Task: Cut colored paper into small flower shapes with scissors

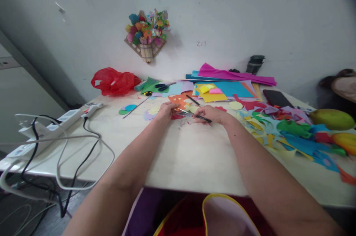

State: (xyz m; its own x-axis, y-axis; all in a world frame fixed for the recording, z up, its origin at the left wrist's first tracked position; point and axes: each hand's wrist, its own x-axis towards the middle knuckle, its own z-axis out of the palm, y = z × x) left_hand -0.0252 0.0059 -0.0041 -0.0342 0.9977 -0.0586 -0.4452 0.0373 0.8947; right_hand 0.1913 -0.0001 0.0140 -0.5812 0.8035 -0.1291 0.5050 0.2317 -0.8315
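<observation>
My right hand point(209, 114) is closed round a slim tool point(205, 119) with a black handle and a thin silver front part that points left. The silver end reaches close to my left hand point(167, 110), whose fingers are pinched together; whatever they hold is too small to make out. Beyond the fingers lies orange paper point(182, 99) with pieces cut out of it. A black stick-like tool point(194, 100) rests just past my right hand. Tiny paper scraps point(183, 123) and a bit of red paper point(177, 116) lie beneath and between the hands.
Coloured paper scraps point(294, 128) spread over the right side, near a phone point(278, 98) and a green fruit point(332, 118). Scissors point(164, 86), a red plastic bag point(114, 82) and paper sheets point(241, 90) lie at the back. A power strip point(66, 117) with cables lines the left.
</observation>
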